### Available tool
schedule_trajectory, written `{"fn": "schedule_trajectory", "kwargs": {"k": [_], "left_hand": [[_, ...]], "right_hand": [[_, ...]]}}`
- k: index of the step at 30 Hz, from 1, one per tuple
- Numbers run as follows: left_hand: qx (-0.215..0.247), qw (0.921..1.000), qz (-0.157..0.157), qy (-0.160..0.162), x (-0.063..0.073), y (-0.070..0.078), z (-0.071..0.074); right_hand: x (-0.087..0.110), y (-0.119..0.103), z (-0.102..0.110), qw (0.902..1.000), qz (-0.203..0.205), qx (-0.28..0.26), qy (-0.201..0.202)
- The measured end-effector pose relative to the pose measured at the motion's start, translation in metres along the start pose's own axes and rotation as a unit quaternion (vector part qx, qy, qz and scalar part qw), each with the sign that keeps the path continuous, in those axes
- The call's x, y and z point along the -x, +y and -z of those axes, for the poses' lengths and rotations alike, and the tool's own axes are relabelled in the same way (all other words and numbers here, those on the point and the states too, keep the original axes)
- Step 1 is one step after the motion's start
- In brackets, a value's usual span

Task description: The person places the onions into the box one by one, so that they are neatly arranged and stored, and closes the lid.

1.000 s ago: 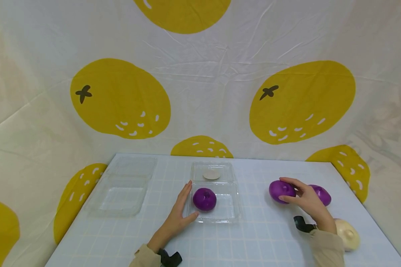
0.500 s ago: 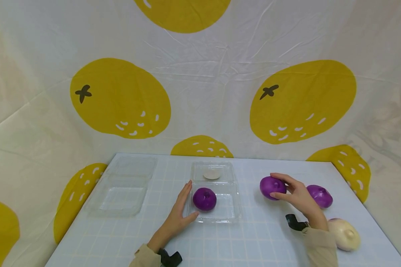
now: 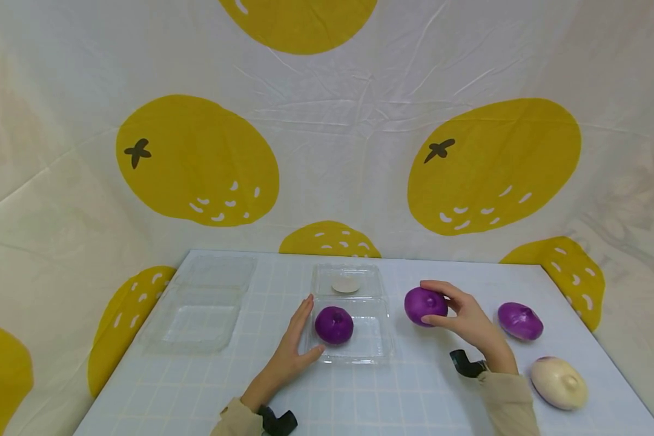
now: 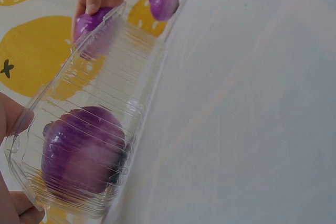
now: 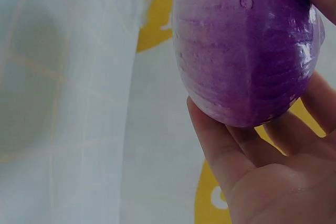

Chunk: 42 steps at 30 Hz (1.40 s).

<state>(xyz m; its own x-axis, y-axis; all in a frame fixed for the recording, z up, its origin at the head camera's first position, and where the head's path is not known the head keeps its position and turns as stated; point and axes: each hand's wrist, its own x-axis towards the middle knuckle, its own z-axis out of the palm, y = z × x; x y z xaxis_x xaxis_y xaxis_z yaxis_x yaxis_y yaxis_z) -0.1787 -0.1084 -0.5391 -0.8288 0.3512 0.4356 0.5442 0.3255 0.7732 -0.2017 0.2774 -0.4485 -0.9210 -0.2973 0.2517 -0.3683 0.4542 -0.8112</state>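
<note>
My right hand [image 3: 465, 318] grips a purple onion [image 3: 422, 306] between thumb and fingers, to the right of a clear plastic clamshell container [image 3: 373, 351]. The right wrist view shows this onion [image 5: 244, 45] close up, with fingers curled under it. A second purple onion [image 3: 333, 325] sits in the left half of the container's base. My left hand [image 3: 291, 351] lies spread at the container's left side, its fingers fairly straight and the thumb by the front rim. In the left wrist view its fingertips touch the rim of the container [image 4: 121, 61].
Behind the base, the container's raised lid carries a white oval label [image 3: 346, 284]. Another open clear container [image 3: 196, 321] stands at the left. A purple onion [image 3: 520, 321] and a pale onion [image 3: 559, 383] lie at the right of the table [image 3: 414, 412]. A patterned cloth [image 3: 343, 151] hangs behind.
My right hand has carried the purple onion leftward, away from the other onions and toward the container. The left hand and the onion in the container have stayed in place.
</note>
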Motion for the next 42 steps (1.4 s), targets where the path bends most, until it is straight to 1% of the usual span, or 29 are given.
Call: {"fn": "schedule_trajectory", "kwargs": {"k": [4, 8, 11, 17, 24, 33, 38, 42], "left_hand": [[0.003, 1.0000, 0.003, 0.001, 0.000, 0.000, -0.001], [0.003, 0.9998, 0.017, -0.004, 0.000, -0.001, -0.001], [0.004, 0.9998, 0.018, -0.006, 0.000, -0.001, 0.000], [0.002, 1.0000, 0.001, 0.000, 0.000, -0.002, 0.000], [0.005, 1.0000, 0.001, -0.002, 0.000, -0.002, 0.000], [0.004, 1.0000, -0.001, 0.006, 0.000, -0.002, -0.001], [0.014, 0.9997, -0.012, 0.013, 0.000, -0.003, -0.002], [0.016, 0.9996, -0.019, 0.016, 0.000, -0.003, -0.002]], "right_hand": [[-0.004, -0.002, -0.010, 0.9998, 0.016, -0.001, -0.008], [-0.007, -0.008, -0.019, 0.9993, 0.024, -0.017, -0.020], [-0.009, -0.013, -0.025, 0.9989, 0.028, -0.027, -0.027], [-0.013, -0.017, -0.037, 0.9977, 0.043, -0.030, -0.044], [-0.017, -0.019, -0.051, 0.9949, 0.064, -0.040, -0.067], [-0.019, -0.025, -0.072, 0.9913, 0.080, -0.045, -0.094], [-0.020, -0.025, -0.082, 0.9891, 0.091, -0.041, -0.108], [-0.020, -0.026, -0.087, 0.9886, 0.090, -0.030, -0.117]]}}
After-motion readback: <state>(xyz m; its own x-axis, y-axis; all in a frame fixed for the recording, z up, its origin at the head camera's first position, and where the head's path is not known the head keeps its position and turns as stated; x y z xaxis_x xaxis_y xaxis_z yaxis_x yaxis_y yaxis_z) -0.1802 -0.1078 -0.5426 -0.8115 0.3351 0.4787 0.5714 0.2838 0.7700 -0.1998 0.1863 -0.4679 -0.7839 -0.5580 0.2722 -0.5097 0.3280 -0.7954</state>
